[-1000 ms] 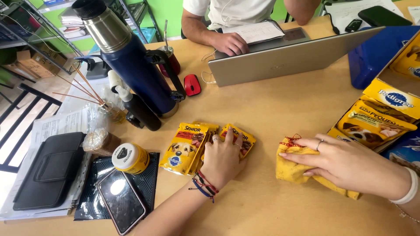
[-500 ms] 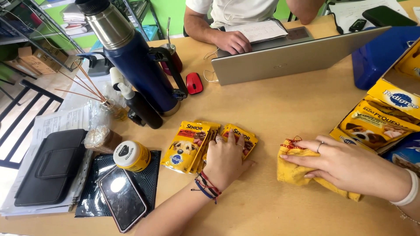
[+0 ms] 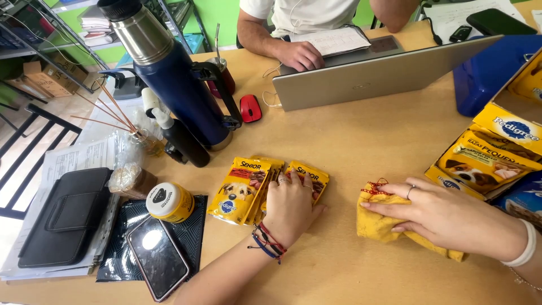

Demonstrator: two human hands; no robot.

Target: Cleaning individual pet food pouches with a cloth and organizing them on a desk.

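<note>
Resting — left hand (image 3: 291,206) on pouches (image 3: 265,183), right hand (image 3: 446,214) on cloth (image 3: 378,226).

Wooden table (image 3: 361,141), green wall (image 3: 217,17)

Wooden table (image 3: 367,147) bears pouches (image 3: 243,183), cloth (image 3: 378,226), laptop (image 3: 372,76)

Glossy foil pouches (image 3: 248,189); soft yellow cloth (image 3: 384,226); smooth matt wooden table (image 3: 367,141)
</note>
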